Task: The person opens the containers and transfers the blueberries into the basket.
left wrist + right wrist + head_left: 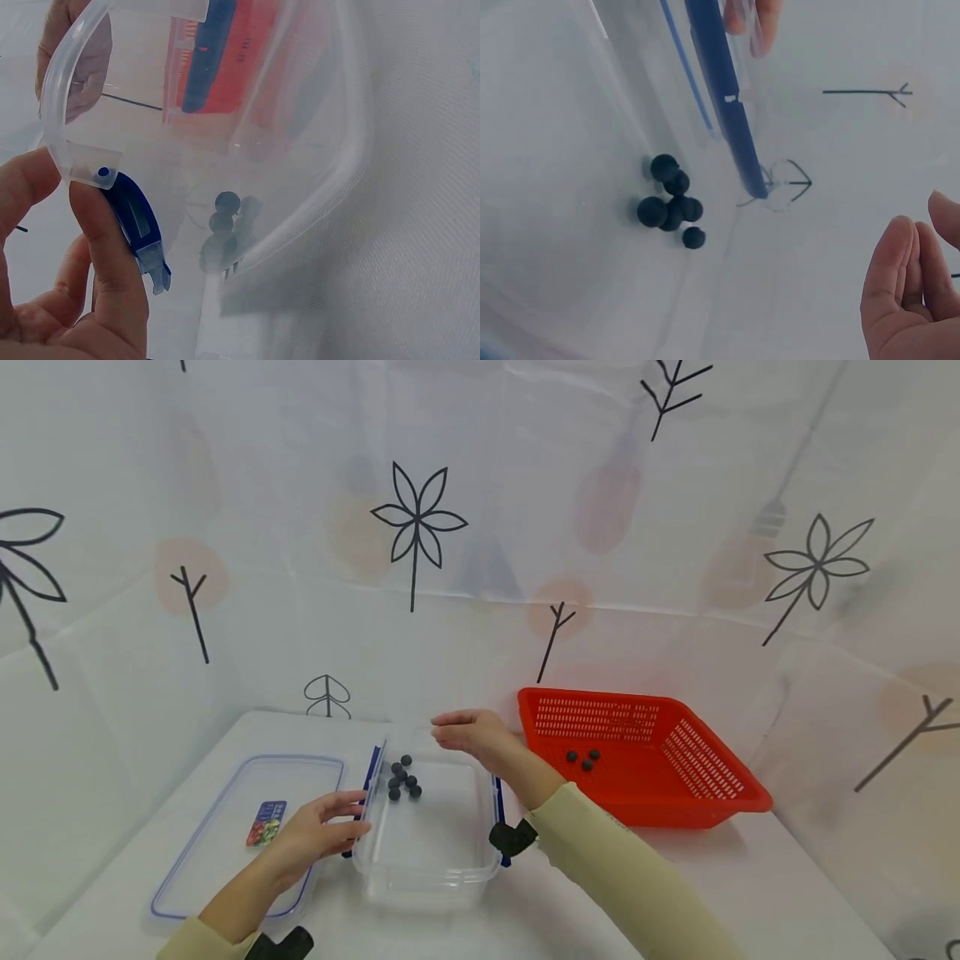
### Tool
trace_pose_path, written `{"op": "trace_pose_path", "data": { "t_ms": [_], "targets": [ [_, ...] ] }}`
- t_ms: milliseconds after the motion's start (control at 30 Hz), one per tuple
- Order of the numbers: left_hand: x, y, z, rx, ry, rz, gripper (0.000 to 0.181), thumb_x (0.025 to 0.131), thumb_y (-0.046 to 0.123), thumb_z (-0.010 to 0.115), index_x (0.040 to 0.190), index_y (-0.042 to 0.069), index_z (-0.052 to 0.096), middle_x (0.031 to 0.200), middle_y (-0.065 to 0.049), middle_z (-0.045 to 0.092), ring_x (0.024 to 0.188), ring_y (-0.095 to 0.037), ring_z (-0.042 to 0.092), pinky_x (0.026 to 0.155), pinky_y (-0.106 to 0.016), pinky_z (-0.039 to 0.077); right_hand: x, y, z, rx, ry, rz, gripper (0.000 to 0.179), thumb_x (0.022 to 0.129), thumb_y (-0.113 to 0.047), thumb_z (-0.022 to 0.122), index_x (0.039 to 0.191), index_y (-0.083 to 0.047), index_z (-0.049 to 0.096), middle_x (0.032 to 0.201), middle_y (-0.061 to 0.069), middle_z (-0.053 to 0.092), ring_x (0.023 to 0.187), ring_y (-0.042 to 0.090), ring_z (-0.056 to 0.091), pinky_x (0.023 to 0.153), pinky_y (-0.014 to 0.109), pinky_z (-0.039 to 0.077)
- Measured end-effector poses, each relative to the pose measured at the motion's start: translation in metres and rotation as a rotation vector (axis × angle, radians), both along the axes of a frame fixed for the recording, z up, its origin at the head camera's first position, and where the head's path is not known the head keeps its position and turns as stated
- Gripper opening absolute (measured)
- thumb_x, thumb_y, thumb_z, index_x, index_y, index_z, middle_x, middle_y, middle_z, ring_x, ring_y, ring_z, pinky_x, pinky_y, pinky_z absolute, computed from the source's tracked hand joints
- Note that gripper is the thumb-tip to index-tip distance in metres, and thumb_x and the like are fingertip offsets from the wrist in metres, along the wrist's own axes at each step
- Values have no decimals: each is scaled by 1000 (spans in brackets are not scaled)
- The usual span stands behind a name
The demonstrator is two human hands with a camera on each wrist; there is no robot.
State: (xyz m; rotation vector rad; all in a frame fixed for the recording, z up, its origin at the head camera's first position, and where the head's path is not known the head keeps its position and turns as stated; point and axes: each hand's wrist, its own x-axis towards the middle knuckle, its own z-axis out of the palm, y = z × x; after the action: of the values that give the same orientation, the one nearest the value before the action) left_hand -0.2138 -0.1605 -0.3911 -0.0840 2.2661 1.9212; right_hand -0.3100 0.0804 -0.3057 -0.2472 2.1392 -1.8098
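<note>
A clear plastic container (427, 852) with blue side latches stands mid-table, lid off. Several small black balls (405, 777) cluster in its far left part. My left hand (318, 835) holds the container's left rim; in the left wrist view its fingertips (82, 196) meet at the rim beside a blue latch (139, 221). My right hand (480, 739) hovers over the container's far right end, fingers together and slightly bent, thumb apart. In the right wrist view nothing shows between those fingers (889, 262). Three black balls (587, 765) lie in the red basket (637, 814).
The clear lid (202, 868), edged in blue and bearing a colourful label (266, 823), lies flat to the left of the container. The slotted red basket stands close by on the right. A patterned white cloth (480, 635) hangs behind the white table (780, 893).
</note>
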Motion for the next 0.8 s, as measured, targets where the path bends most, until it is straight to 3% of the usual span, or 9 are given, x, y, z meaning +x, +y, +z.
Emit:
{"op": "trace_pose_path", "data": {
  "t_ms": [267, 500, 633, 800],
  "targets": [
    [0, 0, 2, -10, -9, 5, 62, 80, 20, 74, 132, 1, 47, 125, -18, 51, 94, -21, 61, 83, -38, 53, -18, -15, -6, -36, -42, 8, 30, 89, -11, 63, 116, -1, 61, 112, 11, 62, 101, 23, 62, 93, 33, 46],
    [-2, 0, 2, -16, -18, 8, 62, 80, 21, 75, 132, 1, 47, 124, -18, 51, 93, -21, 61, 83, -38, 53, -40, -33, -25, -38, -76, -30, 31, 85, -3, 66, 115, 5, 61, 112, 15, 63, 103, 27, 61, 92, 33, 47],
    [-2, 0, 1, -7, -18, 5, 63, 79, 22, 75, 132, 1, 47, 125, -19, 51, 93, -21, 61, 82, -38, 53, -49, -40, -38, 18, -81, -53, 32, 83, -1, 68, 113, 5, 62, 112, 15, 62, 103, 27, 60, 91, 33, 48],
    [-2, 0, 0, -11, -17, 8, 65, 78, 24, 76, 132, 2, 48, 125, -19, 52, 95, -22, 60, 82, -38, 53, -54, -42, -54, 158, -76, -60, 32, 81, -5, 71, 112, 3, 64, 104, 10, 65, 98, 24, 62, 95, 37, 45]
  ]
}}
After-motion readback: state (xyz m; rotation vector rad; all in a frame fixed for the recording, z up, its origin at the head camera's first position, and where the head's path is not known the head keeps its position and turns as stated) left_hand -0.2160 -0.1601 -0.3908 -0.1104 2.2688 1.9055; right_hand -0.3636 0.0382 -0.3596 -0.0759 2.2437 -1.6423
